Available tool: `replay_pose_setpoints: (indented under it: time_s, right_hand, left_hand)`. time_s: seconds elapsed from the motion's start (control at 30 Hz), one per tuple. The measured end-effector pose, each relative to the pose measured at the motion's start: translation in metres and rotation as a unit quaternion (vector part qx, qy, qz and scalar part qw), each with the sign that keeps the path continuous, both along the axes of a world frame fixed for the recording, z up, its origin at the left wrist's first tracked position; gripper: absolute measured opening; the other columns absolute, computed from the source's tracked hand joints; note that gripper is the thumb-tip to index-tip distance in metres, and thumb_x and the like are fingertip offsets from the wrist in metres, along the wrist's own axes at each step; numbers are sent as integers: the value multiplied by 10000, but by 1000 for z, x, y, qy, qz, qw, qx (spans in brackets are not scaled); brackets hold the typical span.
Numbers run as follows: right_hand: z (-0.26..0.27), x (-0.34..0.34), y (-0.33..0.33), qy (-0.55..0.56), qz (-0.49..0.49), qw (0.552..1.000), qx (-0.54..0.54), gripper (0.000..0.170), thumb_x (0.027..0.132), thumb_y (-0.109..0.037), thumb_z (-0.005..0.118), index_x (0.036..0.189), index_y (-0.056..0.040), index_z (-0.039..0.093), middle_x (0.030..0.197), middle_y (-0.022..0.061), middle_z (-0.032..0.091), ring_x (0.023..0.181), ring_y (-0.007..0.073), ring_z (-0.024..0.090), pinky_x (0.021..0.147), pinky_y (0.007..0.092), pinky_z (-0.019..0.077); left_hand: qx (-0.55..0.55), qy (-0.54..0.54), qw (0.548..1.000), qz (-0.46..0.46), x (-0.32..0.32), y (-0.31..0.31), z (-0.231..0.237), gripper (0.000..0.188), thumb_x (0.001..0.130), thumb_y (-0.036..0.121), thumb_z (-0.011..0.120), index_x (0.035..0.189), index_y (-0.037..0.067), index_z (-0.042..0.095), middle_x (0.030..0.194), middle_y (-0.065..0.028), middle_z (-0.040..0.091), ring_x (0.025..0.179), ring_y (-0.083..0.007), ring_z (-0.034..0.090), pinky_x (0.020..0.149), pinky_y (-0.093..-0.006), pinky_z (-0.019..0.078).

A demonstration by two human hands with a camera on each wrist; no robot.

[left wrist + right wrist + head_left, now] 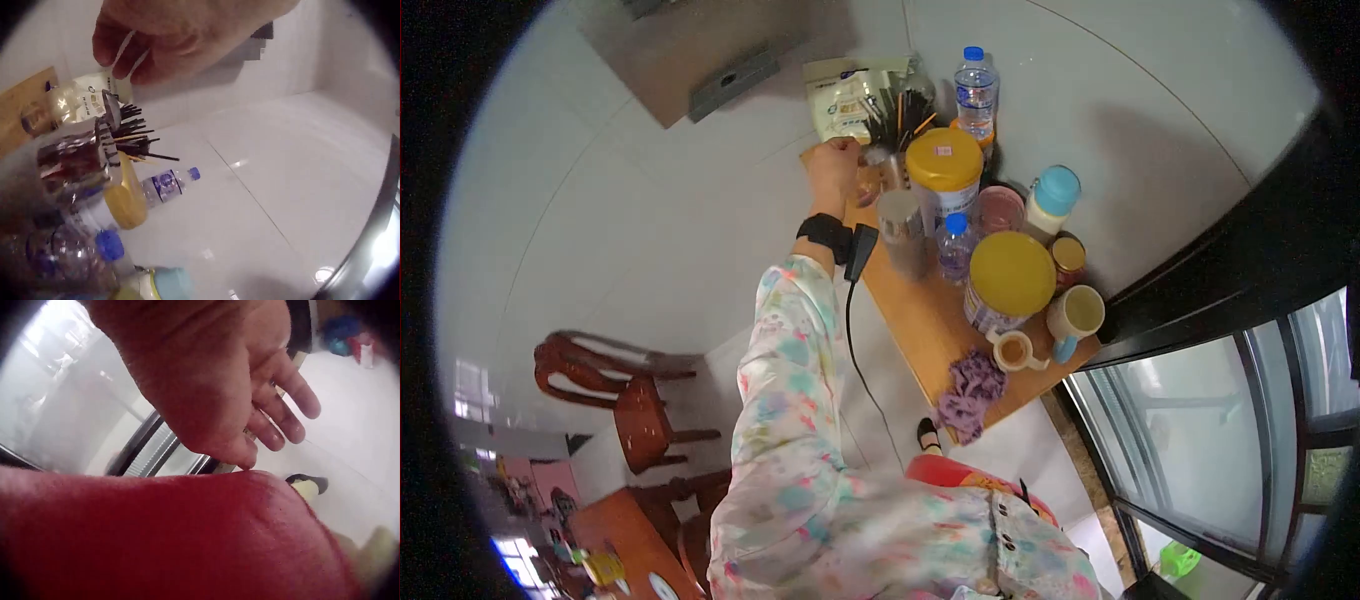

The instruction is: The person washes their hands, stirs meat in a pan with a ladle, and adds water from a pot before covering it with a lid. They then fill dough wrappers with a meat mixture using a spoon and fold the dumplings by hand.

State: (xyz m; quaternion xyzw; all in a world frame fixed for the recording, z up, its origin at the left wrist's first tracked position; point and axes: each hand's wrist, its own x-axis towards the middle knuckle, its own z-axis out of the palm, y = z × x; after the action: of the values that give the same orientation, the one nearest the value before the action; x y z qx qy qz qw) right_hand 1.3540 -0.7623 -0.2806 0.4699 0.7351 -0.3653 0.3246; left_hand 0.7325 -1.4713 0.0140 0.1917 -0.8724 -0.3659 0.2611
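Observation:
My left hand hovers at the far left corner of the narrow wooden table, its fingers loosely bent. In the left wrist view bright gaps show between the fingers, with nothing seen in them. Close beside that hand stand a bundle of dark chopsticks and a grey metallic cup. A white and green packet lies just beyond it. In the right wrist view my right hand hangs beside a red-clothed leg, fingers loosely extended and holding nothing.
Yellow-lidded tins, water bottles, a blue-capped flask and mugs crowd the table. A purple cloth hangs over its near edge. A black cable trails from the left wrist. A wooden chair stands left.

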Motion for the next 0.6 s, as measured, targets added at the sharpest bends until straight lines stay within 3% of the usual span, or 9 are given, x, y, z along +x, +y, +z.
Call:
replay_pose_setpoints:
  time_s: [0.1,0.2,0.23,0.3,0.33,0.37,0.5,0.53,0.6]
  right_hand:
    - [-25,46,-2,75,-174,977,-93,103,733,-36,592,832,-47,564,613,61,567,438,190,532,377,315,449]
    - [-8,66,-15,60,-48,993,-93,413,773,-379,551,967,-18,596,797,94,602,607,212,569,535,336,484]
    - [19,51,-28,-9,-164,984,-75,103,755,-80,584,848,-46,556,644,68,577,464,206,566,367,332,458]
    - [-7,80,-18,47,64,994,-78,152,780,-156,569,878,-39,567,648,92,572,479,221,581,353,359,461]
    - [8,82,-36,82,-200,968,-129,161,781,-170,565,870,-37,576,668,97,577,483,218,578,363,354,462]
    - [89,19,-77,46,-150,984,-89,145,780,-166,560,853,-42,572,683,91,581,481,207,566,361,330,443]
    - [88,36,-93,40,-35,998,33,149,766,-173,603,842,-45,603,602,63,577,458,164,566,368,301,440]
    - [93,38,-99,35,-50,997,40,183,784,-199,527,792,-38,615,585,82,589,465,162,546,435,329,452]
    - [106,36,-105,2,-33,997,65,238,752,-257,557,775,-34,637,702,152,622,619,268,593,576,392,483]
  left_hand:
    - [-23,-20,999,-25,-38,-9,-2,330,795,269,604,1076,98,631,897,-116,666,745,-207,632,648,-312,476]
    - [-23,-29,997,-64,-40,7,9,288,801,198,599,1047,52,634,930,-125,660,787,-205,624,703,-313,478]
    - [-32,-7,995,-93,-47,-5,-2,277,803,177,594,1037,34,633,934,-131,658,791,-205,622,709,-315,477]
    - [-20,25,987,-158,-55,-14,-5,272,793,157,583,1019,14,632,925,-154,654,812,-235,626,730,-322,474]
    - [3,33,980,-195,-54,-16,-4,278,781,157,576,1012,12,631,912,-170,652,829,-266,632,744,-327,473]
    - [-39,18,977,-209,-76,-38,-24,263,782,137,580,992,-15,623,900,-159,654,808,-261,627,729,-330,469]
    - [-88,-28,956,-279,-58,-25,1,287,820,173,572,1016,-35,581,959,-168,622,850,-241,587,729,-352,458]
    - [-113,-20,951,-287,-60,-25,7,300,827,184,567,1034,-33,570,969,-168,616,858,-245,583,737,-357,457]
    - [-177,15,947,-268,-57,-12,34,326,842,205,558,1071,-27,549,989,-166,604,875,-252,573,752,-369,456]
